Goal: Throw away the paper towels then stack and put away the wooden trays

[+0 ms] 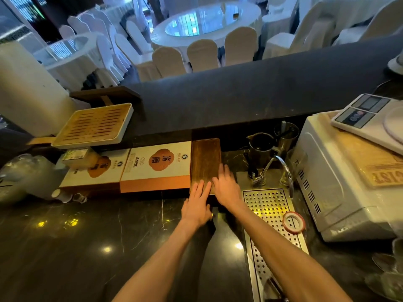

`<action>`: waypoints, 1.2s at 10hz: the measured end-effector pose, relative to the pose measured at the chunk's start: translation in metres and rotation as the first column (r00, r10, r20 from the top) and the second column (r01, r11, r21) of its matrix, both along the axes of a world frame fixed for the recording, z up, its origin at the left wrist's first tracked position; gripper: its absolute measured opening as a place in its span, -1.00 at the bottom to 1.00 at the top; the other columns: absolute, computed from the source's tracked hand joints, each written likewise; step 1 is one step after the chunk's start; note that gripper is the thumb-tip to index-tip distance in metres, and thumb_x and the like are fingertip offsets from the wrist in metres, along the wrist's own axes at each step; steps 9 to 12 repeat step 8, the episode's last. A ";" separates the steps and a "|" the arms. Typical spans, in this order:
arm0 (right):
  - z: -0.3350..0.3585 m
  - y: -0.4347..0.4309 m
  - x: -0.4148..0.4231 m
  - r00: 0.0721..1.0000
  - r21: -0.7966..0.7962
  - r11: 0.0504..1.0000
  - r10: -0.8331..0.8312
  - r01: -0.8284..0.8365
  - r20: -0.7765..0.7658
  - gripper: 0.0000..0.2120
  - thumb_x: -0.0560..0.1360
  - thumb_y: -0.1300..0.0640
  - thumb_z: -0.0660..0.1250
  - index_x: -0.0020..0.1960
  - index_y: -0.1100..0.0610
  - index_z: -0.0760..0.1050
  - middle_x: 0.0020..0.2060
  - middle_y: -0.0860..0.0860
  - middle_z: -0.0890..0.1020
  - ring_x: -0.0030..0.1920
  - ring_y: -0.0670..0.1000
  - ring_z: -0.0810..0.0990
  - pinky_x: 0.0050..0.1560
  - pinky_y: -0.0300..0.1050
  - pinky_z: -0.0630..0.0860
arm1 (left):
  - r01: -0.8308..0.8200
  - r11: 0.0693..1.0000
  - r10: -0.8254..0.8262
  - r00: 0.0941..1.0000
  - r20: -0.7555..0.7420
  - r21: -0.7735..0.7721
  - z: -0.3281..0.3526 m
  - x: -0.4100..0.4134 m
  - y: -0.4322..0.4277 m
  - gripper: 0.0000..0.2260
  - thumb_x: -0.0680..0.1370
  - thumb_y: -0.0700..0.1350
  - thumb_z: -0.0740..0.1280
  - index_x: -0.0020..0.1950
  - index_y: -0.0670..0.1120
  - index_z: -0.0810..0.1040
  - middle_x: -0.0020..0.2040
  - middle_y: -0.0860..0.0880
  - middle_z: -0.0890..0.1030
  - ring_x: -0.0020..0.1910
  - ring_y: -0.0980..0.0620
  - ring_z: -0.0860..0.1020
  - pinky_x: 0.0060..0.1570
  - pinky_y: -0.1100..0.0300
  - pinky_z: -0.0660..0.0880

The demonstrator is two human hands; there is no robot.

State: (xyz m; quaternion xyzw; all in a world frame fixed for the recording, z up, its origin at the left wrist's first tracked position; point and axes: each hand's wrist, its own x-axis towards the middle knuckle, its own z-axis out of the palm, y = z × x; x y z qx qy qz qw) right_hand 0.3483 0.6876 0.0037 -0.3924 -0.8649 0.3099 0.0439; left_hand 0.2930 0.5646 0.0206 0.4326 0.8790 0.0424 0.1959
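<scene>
A dark wooden tray (pixel 205 158) lies lengthwise on the black marble counter (pixel 87 247), its far end against the raised bar ledge. Whether more trays sit under it, I cannot tell. My left hand (pixel 197 203) rests flat on the tray's near end with fingers spread. My right hand (pixel 225 186) lies flat on the tray's near right corner, fingers pointing away. Neither hand grips anything. No paper towels are in view.
White-and-orange boxes (pixel 157 164) lie just left of the tray. A slatted bamboo tray (pixel 93 125) sits higher at the left. To the right are metal cups (pixel 261 147), a tap (pixel 281 168), a perforated drain grate (pixel 268 205), a tape roll (pixel 293 222) and a white appliance (pixel 340 177).
</scene>
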 end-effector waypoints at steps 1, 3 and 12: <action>-0.010 -0.016 0.025 0.979 0.231 0.953 0.202 -0.197 0.002 -0.43 0.56 0.15 0.23 0.52 0.09 0.12 0.54 0.05 0.21 0.43 0.07 0.36 0.21 0.04 0.55 | -0.020 1.000 0.020 0.999 0.043 -0.010 0.003 -0.002 0.002 -0.23 0.50 -0.19 0.27 0.58 0.10 -0.08 0.61 0.04 -0.13 0.59 -0.01 -0.17 0.40 -0.16 0.35; -0.016 -0.036 0.027 0.993 0.100 0.988 0.118 -0.116 -0.023 -0.13 0.46 0.20 0.40 0.56 0.06 -0.09 0.56 0.03 0.13 0.17 0.06 0.58 -0.04 0.00 0.64 | -0.098 0.993 0.107 0.985 0.135 -0.072 0.017 -0.006 0.015 -0.28 0.47 -0.11 0.27 0.57 0.13 0.01 0.61 0.04 -0.02 0.58 -0.06 -0.02 0.39 -0.25 0.26; 0.045 -0.013 0.049 0.944 0.129 0.942 0.291 -0.311 0.158 -0.41 0.57 0.02 0.18 0.56 0.01 0.10 0.55 0.03 0.19 0.54 0.09 0.16 0.43 0.15 0.32 | -0.127 0.991 0.129 0.990 0.049 -0.030 0.038 0.012 -0.015 -0.36 0.56 -0.07 0.24 0.57 0.11 0.01 0.61 -0.05 -0.03 0.59 -0.09 -0.11 0.43 -0.41 -0.02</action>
